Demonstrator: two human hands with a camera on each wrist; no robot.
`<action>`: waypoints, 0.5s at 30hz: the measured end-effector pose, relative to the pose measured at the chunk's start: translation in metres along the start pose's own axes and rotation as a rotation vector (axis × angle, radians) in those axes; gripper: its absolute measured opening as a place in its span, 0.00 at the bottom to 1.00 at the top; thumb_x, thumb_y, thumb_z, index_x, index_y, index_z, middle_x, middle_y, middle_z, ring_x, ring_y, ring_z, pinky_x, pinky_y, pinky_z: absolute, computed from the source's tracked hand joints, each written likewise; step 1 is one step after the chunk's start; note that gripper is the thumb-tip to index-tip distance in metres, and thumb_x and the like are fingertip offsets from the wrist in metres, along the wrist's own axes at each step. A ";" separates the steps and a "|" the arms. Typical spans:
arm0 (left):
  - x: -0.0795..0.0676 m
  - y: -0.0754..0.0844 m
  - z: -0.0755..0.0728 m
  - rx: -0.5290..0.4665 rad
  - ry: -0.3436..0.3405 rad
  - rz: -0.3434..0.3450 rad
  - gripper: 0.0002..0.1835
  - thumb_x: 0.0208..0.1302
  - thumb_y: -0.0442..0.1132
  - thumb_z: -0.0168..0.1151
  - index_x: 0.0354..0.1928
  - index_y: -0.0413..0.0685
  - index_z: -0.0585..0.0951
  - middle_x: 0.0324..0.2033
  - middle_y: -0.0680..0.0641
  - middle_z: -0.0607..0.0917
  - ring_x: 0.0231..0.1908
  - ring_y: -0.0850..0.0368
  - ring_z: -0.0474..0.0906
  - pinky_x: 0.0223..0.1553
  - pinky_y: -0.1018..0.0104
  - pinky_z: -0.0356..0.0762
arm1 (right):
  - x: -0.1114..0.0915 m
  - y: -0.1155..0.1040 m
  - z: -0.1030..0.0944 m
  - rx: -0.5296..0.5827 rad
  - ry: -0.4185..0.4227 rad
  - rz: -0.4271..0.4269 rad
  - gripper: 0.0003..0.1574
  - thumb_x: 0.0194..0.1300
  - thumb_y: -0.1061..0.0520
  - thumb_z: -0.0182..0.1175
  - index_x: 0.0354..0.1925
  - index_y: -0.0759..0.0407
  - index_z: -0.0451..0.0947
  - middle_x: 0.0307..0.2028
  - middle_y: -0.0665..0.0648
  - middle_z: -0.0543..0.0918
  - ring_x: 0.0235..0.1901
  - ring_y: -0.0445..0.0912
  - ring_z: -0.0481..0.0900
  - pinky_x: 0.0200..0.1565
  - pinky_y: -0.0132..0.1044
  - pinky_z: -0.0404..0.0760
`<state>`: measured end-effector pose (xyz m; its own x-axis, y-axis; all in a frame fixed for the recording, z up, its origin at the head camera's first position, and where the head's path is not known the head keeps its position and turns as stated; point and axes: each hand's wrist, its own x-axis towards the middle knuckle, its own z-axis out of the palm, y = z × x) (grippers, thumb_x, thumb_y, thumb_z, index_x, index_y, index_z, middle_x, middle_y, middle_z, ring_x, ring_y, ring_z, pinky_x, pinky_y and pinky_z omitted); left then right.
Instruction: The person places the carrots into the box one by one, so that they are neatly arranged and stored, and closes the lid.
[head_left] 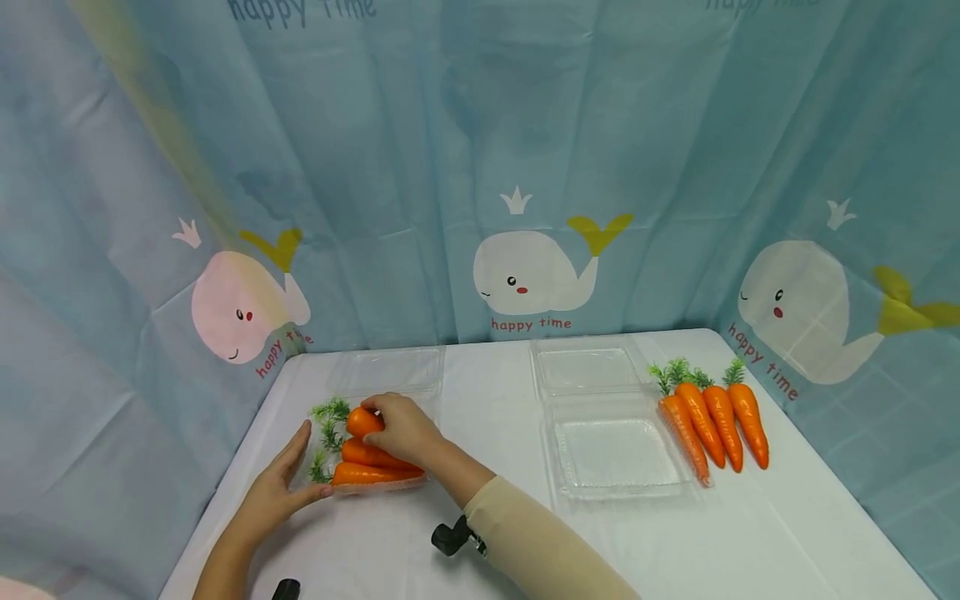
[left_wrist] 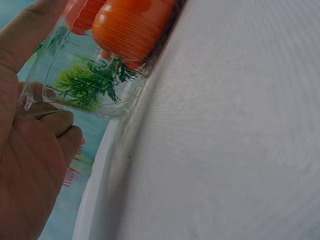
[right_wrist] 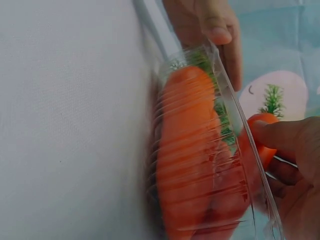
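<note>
My right hand (head_left: 408,429) pinches the thick end of an orange carrot (head_left: 363,422) between thumb and fingers, over the left clear plastic box (head_left: 386,489). In the right wrist view the held carrot (right_wrist: 265,119) tilts at the box's rim, green leaves upward. Two more carrots lie side by side in the box, the nearest carrot (head_left: 367,474) along its front wall, their leafy tops to the left. My left hand (head_left: 277,492) spreads around the box's left end, fingers extended and thumb at the front corner. The box's lid (head_left: 390,372) lies folded back.
A second clear box (head_left: 562,458) stands at the right with its lid (head_left: 585,372) folded back. Several carrots (head_left: 720,417) lie in a row along its right side, tops away from me. A blue whale-print curtain (head_left: 420,167) surrounds the white table (head_left: 495,400).
</note>
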<state>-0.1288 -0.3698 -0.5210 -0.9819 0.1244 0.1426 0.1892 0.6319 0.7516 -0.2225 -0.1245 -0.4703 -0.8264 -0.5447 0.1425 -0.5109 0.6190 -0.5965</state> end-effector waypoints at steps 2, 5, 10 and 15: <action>0.000 0.000 0.000 0.000 0.005 0.003 0.60 0.58 0.47 0.78 0.83 0.57 0.47 0.82 0.41 0.48 0.70 0.86 0.42 0.58 0.98 0.47 | 0.001 0.000 0.001 -0.014 -0.005 0.003 0.33 0.64 0.50 0.73 0.66 0.45 0.78 0.57 0.43 0.82 0.50 0.35 0.79 0.54 0.28 0.80; 0.000 0.001 -0.001 0.003 0.000 0.006 0.60 0.58 0.48 0.78 0.83 0.57 0.46 0.82 0.41 0.48 0.69 0.86 0.42 0.58 0.97 0.47 | 0.002 -0.001 0.003 -0.026 -0.012 0.013 0.32 0.64 0.49 0.73 0.65 0.44 0.78 0.57 0.42 0.83 0.50 0.35 0.79 0.55 0.28 0.80; 0.000 0.002 -0.001 0.003 -0.008 -0.017 0.60 0.58 0.50 0.77 0.83 0.58 0.45 0.82 0.41 0.47 0.73 0.80 0.42 0.58 0.97 0.47 | 0.004 -0.001 0.006 -0.047 -0.027 0.028 0.30 0.63 0.48 0.73 0.63 0.44 0.80 0.53 0.41 0.84 0.48 0.34 0.80 0.53 0.29 0.80; 0.001 0.002 -0.001 0.008 -0.012 -0.035 0.61 0.57 0.51 0.78 0.83 0.58 0.45 0.82 0.43 0.47 0.78 0.62 0.43 0.58 0.98 0.47 | 0.005 -0.002 0.007 -0.049 -0.038 0.048 0.29 0.63 0.48 0.73 0.62 0.43 0.81 0.52 0.40 0.85 0.47 0.33 0.79 0.53 0.29 0.80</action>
<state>-0.1290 -0.3692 -0.5188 -0.9879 0.1110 0.1084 0.1546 0.6421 0.7509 -0.2243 -0.1325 -0.4744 -0.8411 -0.5343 0.0839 -0.4827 0.6715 -0.5622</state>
